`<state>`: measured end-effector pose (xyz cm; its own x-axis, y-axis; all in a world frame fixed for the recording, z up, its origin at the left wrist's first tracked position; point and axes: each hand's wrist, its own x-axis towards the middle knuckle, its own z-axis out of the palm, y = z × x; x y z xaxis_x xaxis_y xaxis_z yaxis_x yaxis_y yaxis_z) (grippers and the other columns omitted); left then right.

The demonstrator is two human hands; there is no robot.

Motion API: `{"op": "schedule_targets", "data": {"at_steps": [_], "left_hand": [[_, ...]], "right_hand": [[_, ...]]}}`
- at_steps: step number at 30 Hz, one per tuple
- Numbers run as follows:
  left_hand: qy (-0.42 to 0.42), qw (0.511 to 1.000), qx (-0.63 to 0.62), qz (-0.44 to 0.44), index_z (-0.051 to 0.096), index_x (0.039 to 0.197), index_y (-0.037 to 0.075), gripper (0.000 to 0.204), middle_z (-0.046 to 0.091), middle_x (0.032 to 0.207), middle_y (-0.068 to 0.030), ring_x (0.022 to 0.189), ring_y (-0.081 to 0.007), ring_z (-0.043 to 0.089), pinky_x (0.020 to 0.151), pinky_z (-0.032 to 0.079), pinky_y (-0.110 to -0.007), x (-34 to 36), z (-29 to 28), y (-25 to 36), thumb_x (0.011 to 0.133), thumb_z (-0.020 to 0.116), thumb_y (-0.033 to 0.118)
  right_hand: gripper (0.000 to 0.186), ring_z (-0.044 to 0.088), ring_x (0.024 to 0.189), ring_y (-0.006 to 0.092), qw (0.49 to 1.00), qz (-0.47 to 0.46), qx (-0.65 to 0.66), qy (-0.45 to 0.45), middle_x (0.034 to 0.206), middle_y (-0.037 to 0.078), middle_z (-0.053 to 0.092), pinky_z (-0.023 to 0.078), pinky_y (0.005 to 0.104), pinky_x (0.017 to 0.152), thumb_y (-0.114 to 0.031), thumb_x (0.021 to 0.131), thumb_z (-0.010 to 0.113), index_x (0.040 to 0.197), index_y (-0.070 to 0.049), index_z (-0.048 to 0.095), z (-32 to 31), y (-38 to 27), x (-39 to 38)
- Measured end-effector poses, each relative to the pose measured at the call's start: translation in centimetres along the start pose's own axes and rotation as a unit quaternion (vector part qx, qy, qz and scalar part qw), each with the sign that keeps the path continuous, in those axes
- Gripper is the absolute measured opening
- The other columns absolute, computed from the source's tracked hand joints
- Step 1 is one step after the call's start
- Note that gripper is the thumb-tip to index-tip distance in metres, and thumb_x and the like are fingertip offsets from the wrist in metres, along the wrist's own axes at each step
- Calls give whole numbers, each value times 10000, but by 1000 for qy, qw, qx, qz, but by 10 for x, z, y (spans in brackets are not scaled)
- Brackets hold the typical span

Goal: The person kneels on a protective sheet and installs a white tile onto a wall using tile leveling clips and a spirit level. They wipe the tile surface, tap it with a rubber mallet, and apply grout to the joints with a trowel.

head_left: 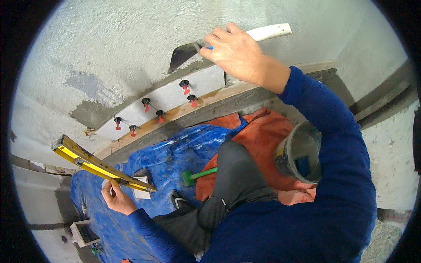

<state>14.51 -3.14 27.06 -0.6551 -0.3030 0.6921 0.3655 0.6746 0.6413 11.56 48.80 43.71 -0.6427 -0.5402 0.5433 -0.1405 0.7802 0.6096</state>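
Observation:
My right hand (235, 50) is closed around a trowel with a white handle (269, 32). The trowel's dark blade (183, 57) lies close to the rough wall, just above a row of pale tiles (204, 82). Whether the blade touches the wall, I cannot tell. Several red and black tile levelling clips (146, 104) stick out at the joints between the tiles. Lower left, my left hand (117, 199) grips a yellow spirit level (98, 164) near its lower end. The level slants from upper left down toward my foot.
A wooden strip (175, 115) runs under the tiles. Blue sheeting (153, 153) and an orange sheet (263, 127) cover the floor. Between them lies a green-handled mallet (189, 177). At right stands a bucket (287, 151) with grey contents. A pale box (83, 233) sits lower left.

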Motion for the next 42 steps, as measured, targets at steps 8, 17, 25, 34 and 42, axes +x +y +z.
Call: {"op": "schedule_targets", "data": {"at_steps": [8,17,25,34,42], "left_hand": [[-1,1000,-12,2,686,1025,-22,94,673,962,-64,870,-141,624,800,537,-299,2,1,0,977,702,58],[-11,999,-8,-41,699,1057,-30,163,696,1000,-83,900,-154,629,825,537,-306,2,-2,-5,978,714,112],[-15,1000,0,-23,695,1063,-28,164,695,989,-76,887,-150,629,808,540,-295,1,-6,-11,980,712,113],[-15,999,-30,-23,697,1057,-21,141,694,999,-77,897,-157,630,826,541,-309,2,-1,-8,978,707,95],[-19,1000,7,15,671,1018,-23,79,659,959,-56,871,-142,609,797,538,-297,5,-5,-6,981,688,45]], "right_hand": [[217,600,999,186,1000,-9,15,-15,954,5,600,448,365,839,-168,808,651,1021,-193,688,21,20,-31],[216,612,1034,201,997,47,16,-62,1016,11,627,458,391,841,-164,854,630,1056,-215,688,28,32,-73],[226,600,996,206,993,105,7,-53,948,11,592,427,374,811,-106,856,585,1035,-200,688,13,39,-93],[212,604,1005,218,990,107,-1,-89,977,33,613,432,396,815,-176,870,599,1061,-205,684,16,16,-100],[286,627,986,266,966,224,65,-111,1006,52,653,461,420,831,-172,860,658,1139,-180,723,-11,27,-127]]}}
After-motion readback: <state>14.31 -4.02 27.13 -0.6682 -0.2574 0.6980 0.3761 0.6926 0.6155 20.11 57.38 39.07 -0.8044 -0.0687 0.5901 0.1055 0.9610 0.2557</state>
